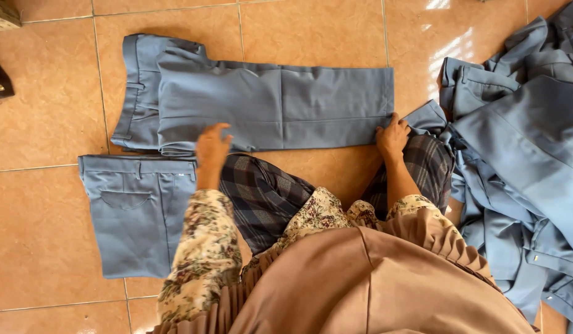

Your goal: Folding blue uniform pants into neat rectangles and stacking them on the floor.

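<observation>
Grey-blue cloth trousers (pixel 274 108) lay mid-fold on the tiled floor (pixel 45 111), right hand (pixel 392 137) apparently pinching the hem, left hand (pixel 211 147) hovering fingers spread; another fold seemed due.

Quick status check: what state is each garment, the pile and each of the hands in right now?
Blue trousers: laid flat on the tiled floor, legs together, not yet folded over.
Folded blue trousers: folded flat, beside the person's left knee.
Pile of blue garments: loose, crumpled heap.
Left hand: open, at the trousers' near edge.
Right hand: fingers on the hem end; grip unclear.
</observation>
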